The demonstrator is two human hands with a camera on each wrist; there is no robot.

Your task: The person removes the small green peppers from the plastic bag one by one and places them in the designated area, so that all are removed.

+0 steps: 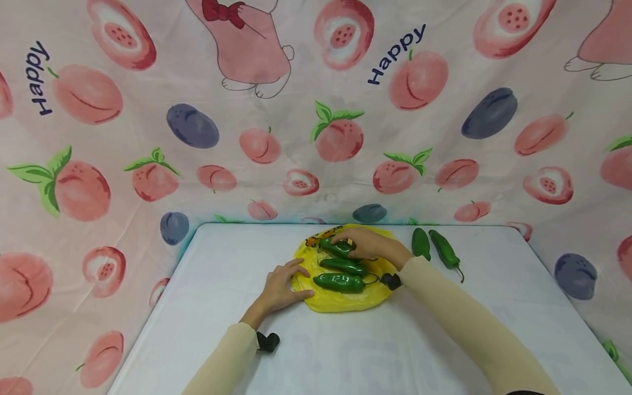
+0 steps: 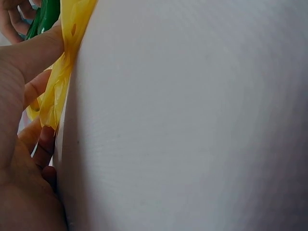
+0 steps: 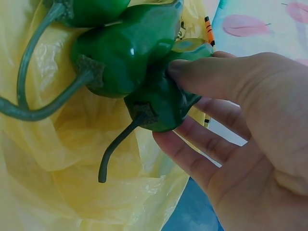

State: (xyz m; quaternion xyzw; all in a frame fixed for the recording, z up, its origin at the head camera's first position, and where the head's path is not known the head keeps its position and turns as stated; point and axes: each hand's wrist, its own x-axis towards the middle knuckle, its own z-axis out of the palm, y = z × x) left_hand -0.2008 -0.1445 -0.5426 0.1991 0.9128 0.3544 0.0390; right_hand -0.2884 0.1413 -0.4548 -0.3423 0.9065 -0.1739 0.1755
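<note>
Peach-printed cloth (image 1: 316, 82) hangs behind the white table (image 1: 355, 351). At the frame's centre, three green peppers (image 1: 344, 267) lie on a yellow bag (image 1: 345, 304). The left hand (image 1: 279, 286), fingers spread, touches its left edge, probably steadying it. The right hand (image 1: 367, 243) pinches the farthest pepper (image 1: 332, 248) between thumb and fingers, likely grip enough for smooth skin. Two more peppers (image 1: 446, 249) lie right of centre.

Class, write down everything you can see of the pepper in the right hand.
The pepper is deep green, smooth-skinned and glossy, with a darker cap and a thin, curved stem. It lies on its side, farthest from the person of three over the yellow bag. The right hand holds it between thumb and fingers; whether it still rests on the bag is unclear.
</note>
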